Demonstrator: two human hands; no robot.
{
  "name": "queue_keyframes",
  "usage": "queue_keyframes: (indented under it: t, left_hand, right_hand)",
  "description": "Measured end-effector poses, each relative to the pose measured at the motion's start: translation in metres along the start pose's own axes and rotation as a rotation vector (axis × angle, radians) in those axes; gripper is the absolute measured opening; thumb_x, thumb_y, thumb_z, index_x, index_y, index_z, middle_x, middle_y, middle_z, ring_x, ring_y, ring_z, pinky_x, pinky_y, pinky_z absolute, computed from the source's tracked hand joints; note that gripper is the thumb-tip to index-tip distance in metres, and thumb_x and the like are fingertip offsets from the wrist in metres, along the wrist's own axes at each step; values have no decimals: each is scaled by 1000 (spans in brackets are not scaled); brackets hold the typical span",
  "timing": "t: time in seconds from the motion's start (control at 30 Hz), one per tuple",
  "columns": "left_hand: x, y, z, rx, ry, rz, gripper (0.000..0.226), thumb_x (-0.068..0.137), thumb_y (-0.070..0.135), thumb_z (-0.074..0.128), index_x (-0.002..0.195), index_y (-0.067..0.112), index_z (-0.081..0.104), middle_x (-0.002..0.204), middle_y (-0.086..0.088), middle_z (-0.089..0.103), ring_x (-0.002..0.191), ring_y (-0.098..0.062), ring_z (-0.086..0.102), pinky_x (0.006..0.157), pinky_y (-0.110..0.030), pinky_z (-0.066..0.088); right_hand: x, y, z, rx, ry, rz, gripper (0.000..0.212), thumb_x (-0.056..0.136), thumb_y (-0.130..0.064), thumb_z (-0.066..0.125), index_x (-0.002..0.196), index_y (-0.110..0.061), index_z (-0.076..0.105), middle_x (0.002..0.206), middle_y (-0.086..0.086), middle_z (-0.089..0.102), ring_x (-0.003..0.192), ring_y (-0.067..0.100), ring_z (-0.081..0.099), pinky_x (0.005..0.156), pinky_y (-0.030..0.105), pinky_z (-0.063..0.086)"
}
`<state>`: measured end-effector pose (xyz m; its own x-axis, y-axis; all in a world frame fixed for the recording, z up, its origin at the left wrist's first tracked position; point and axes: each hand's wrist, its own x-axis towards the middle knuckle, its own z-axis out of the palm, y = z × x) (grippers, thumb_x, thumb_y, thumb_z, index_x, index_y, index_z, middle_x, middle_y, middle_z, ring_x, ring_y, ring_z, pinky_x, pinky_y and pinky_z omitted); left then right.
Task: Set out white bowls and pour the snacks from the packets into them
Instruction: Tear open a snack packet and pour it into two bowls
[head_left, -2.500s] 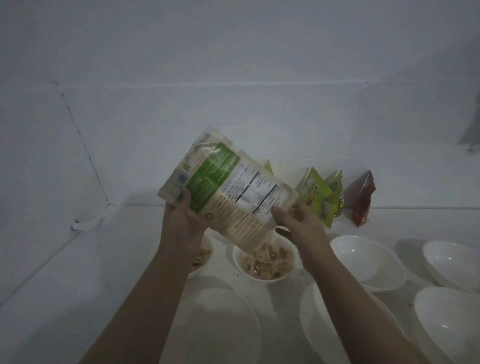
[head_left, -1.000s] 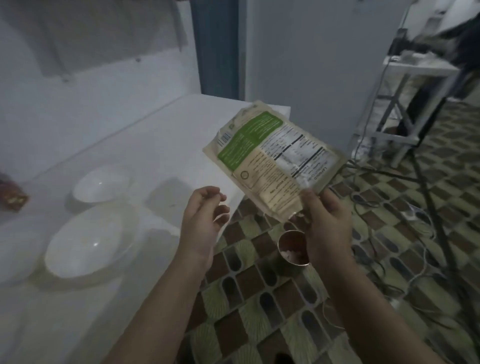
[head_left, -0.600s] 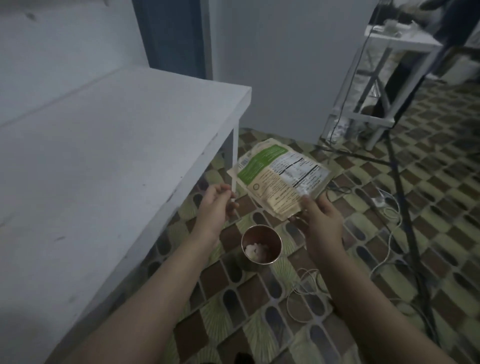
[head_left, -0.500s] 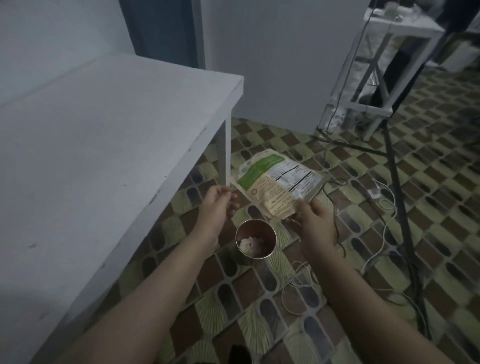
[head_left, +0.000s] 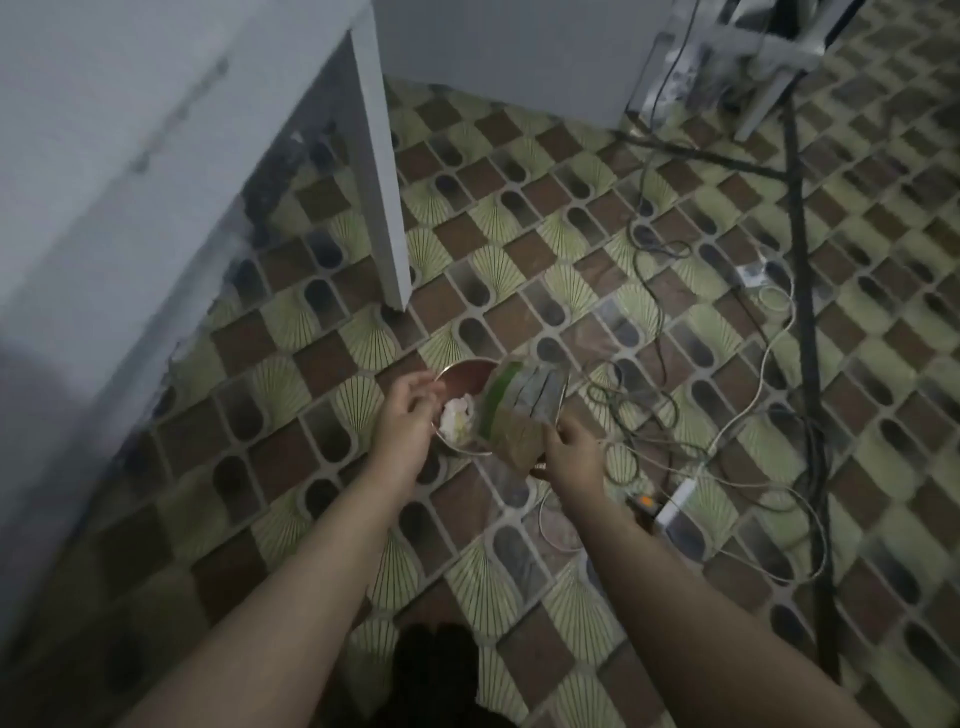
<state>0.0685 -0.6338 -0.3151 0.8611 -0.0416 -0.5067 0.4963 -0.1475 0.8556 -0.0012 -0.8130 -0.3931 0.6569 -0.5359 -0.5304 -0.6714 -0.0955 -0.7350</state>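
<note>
The green and beige snack packet (head_left: 519, 410) hangs over a round metal bin (head_left: 465, 374) on the floor. My right hand (head_left: 569, 452) pinches the packet's near lower corner. White crumpled scraps (head_left: 457, 418) lie inside the bin. My left hand (head_left: 408, 415) hovers at the bin's left rim with its fingers loosely curled and nothing visible in them. No white bowls are in view.
The white table (head_left: 130, 156) fills the upper left, with its leg (head_left: 379, 182) standing just beyond the bin. Cables (head_left: 727, 415) and a power strip (head_left: 672, 501) lie on the patterned tiled floor to the right. A white stand (head_left: 753, 57) is at the upper right.
I have turned from the table and bent toward the floor. My right hand has lowered the packet to the bin's mouth, and my left hand has moved to the bin's rim.
</note>
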Motion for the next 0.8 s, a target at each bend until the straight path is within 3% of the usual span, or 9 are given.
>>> queue_keyframes:
  t: [0.13,0.23,0.37,0.5,0.6,0.67,0.8]
  left_hand:
    - [42,-44,5,43,-28,5,27,101,11,43,124,22,52,114,12,61,101,-4,60,75,-21,48]
    - [69,-70,5,93,-30,17,27,101,14,43,125,24,53,119,12,61,105,-5,59,87,-28,50]
    - [88,-87,3,159,-63,23,30,101,15,44,128,25,52,122,12,60,106,-6,58,88,-30,49]
    - [77,-77,-2,179,-84,40,31,101,18,45,129,28,50,124,15,58,107,-3,56,88,-28,46]
    - [56,-51,-6,146,-72,87,30,101,16,45,129,27,50,118,18,58,103,4,54,80,-19,44]
    - [36,-24,-9,116,-58,131,30,101,16,46,129,26,49,118,18,57,106,5,54,79,-16,43]
    - [-17,44,-23,17,-14,250,25,102,18,45,125,26,51,120,16,59,104,3,60,73,-11,49]
  right_hand:
    - [56,27,42,-82,-8,-22,23,96,-31,49,103,-19,67,93,8,72,79,28,71,67,49,61]
    - [88,43,74,-152,-69,-31,29,98,-32,46,118,-23,65,99,9,72,87,31,70,74,51,60]
    - [99,48,98,-269,-169,25,53,98,-38,41,148,-21,38,132,15,59,114,38,59,92,55,53]
    - [62,25,96,-128,-141,-22,45,100,-22,43,144,-19,43,131,10,60,111,29,61,92,49,54]
    - [22,-13,87,-18,-78,-145,38,101,-18,43,138,-19,52,131,3,61,112,15,59,91,31,49]
    - [-10,-46,75,66,-55,-246,32,101,-21,44,129,-25,58,122,-4,66,102,7,61,86,28,50]
    - [-76,-125,45,233,-59,-422,20,99,-23,47,111,-28,62,97,-12,70,87,7,67,75,29,56]
